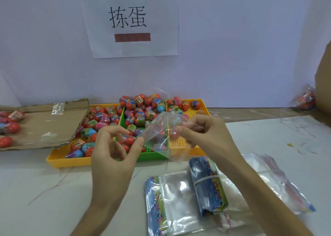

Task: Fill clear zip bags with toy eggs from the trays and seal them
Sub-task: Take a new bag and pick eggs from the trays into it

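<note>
White desk [35, 191] and wall are framing your work. Your left hand [114, 149] is pinching the left edge of a clear zip bag [159, 135] while your right hand [202, 133] is pinching its right edge, holding it up over the green tray [154, 157]. Toy eggs [138, 106] are lying heaped in that tray and in the yellow trays [59, 157] on either side. Stacks of empty bags [172, 200] are resting on the desk nearest you, and cardboard [44, 124] is lying at the left.

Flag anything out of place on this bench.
Eggs lie on the flattened cardboard at left, outside the trays. Its edge overlaps the left yellow tray. The green tray is heaped above its rim. Thin plastic scraps litter the table at right.
</note>
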`<action>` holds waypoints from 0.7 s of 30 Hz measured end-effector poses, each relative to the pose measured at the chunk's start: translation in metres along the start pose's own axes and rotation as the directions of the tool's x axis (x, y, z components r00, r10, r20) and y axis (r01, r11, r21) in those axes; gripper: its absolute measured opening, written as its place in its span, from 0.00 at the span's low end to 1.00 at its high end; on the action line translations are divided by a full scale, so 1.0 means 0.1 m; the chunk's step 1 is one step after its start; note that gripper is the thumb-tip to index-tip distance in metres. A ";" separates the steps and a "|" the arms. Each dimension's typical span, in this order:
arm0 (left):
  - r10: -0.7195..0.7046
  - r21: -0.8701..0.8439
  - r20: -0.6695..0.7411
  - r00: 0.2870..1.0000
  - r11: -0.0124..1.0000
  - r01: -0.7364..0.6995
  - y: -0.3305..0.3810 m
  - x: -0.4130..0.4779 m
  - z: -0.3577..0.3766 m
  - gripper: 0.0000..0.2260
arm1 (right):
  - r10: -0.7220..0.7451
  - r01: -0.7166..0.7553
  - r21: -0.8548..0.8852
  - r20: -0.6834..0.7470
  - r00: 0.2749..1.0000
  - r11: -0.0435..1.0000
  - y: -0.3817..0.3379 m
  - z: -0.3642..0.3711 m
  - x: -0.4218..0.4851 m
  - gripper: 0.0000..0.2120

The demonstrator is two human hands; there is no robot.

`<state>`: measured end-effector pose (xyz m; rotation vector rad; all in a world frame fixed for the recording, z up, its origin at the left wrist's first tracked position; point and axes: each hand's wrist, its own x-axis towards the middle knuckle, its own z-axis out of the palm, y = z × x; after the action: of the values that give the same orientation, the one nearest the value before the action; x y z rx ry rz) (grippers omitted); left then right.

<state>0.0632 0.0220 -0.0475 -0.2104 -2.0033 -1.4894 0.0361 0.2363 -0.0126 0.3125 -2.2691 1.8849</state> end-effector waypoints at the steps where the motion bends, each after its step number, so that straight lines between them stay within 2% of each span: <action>1: 0.084 0.062 0.035 0.996 0.994 -0.086 0.01 -0.01 0.00 0.11 | 0.003 -0.003 -0.033 0.014 1.000 0.999 0.00 0.01 0.00 0.12; 3: 0.214 0.145 0.159 0.964 0.961 -0.237 0.04 -0.04 0.02 0.15 | 0.010 -0.005 -0.075 0.071 0.997 0.997 0.01 0.06 -0.02 0.13; 5: 0.232 0.184 0.284 0.930 0.939 -0.291 0.05 -0.07 0.06 0.19 | 0.002 0.008 -0.070 0.134 0.991 0.998 0.03 0.11 -0.04 0.14; 7: 0.210 0.241 0.362 0.908 0.920 -0.309 0.03 -0.11 0.09 0.17 | -0.011 0.022 -0.059 0.175 0.985 0.998 0.06 0.16 -0.06 0.17; 11: 0.190 0.291 0.386 0.903 0.904 -0.314 -0.02 -0.13 0.10 0.11 | 0.008 0.001 -0.040 0.221 0.975 0.999 0.05 0.18 -0.08 0.17; 14: 0.190 0.290 0.367 0.910 0.907 -0.306 -0.01 -0.13 0.09 0.13 | 0.029 -0.031 0.006 0.230 0.973 1.000 0.04 0.16 -0.08 0.18; 18: 0.123 0.169 0.382 0.916 0.965 -0.200 0.01 -0.13 0.08 0.12 | -0.031 0.034 -0.013 0.219 0.975 0.999 0.02 0.20 -0.10 0.18; 21: -0.036 -0.037 0.457 0.889 0.998 0.060 0.05 -0.12 0.09 0.14 | -0.230 0.249 -0.148 0.130 0.964 0.957 0.02 0.23 -0.11 0.12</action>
<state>0.0713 0.0346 -0.0518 -0.5843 -2.3487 -1.6354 0.0464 0.2144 -0.0220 0.6514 -2.3153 1.5880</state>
